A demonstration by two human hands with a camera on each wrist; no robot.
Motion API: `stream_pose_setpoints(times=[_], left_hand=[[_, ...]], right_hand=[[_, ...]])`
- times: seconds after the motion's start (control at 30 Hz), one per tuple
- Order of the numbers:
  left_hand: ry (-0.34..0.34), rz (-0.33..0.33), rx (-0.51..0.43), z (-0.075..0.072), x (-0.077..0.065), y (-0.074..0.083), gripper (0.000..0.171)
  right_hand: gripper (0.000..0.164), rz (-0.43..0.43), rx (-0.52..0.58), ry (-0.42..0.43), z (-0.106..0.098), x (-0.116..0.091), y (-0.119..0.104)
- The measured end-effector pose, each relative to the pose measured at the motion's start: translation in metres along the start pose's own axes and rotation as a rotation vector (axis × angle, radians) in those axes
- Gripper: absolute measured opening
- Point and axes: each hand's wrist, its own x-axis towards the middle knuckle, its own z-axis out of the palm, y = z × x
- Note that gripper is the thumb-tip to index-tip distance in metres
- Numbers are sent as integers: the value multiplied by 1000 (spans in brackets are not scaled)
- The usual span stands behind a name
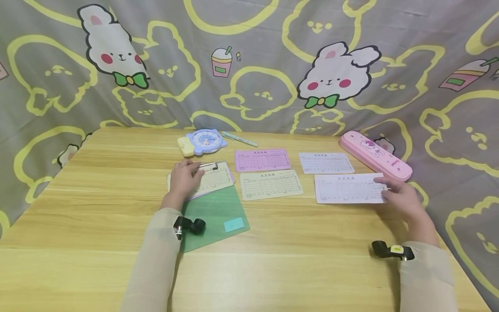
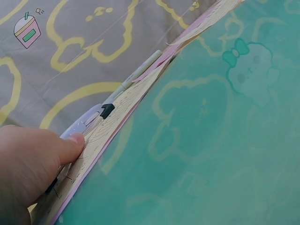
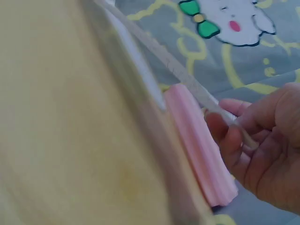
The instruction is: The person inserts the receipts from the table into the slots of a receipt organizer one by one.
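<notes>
At the top of a green clipboard (image 1: 218, 216), my left hand (image 1: 185, 180) grips the metal clip (image 1: 210, 166), its thumb (image 2: 72, 146) lying against the wire. Under the clip lies a cream printed form slip (image 1: 218, 178), with a pink edge showing below it. The far fingers of this hand are hidden. On the right, my right hand (image 1: 403, 199) pinches the end of a white form slip (image 1: 343, 188) between thumb and fingers. That slip (image 3: 173, 65) is lifted off the table in the right wrist view.
A pink slip (image 1: 263, 160), a cream slip (image 1: 271, 185) and another white slip (image 1: 326, 163) lie mid-table. Behind them are a blue clock-like toy (image 1: 206, 141), a yellow block (image 1: 185, 147) and a green pen (image 1: 239, 139). A pink pencil case (image 1: 376, 155) lies beyond my right hand.
</notes>
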Motion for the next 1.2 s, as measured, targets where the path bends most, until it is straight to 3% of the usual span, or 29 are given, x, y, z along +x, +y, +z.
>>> stream_pose_setpoints(times=[0.1, 0.2, 0.33, 0.73, 1.2], left_hand=[[-12, 17, 14, 0, 0, 1, 37], [-19, 16, 20, -1, -1, 1, 37], [-23, 3, 26, 0, -1, 1, 37], [-33, 22, 12, -2, -1, 1, 40], [-50, -8, 3, -3, -1, 1, 40]], right_hand=[[34, -30, 166, 14, 0, -2, -9], [35, -129, 361, -2, 5, 1, -20], [33, -212, 483, -44, 18, 11, -39], [22, -228, 463, -186, 84, 43, -87], [27, -221, 383, -392, 167, 64, -138]])
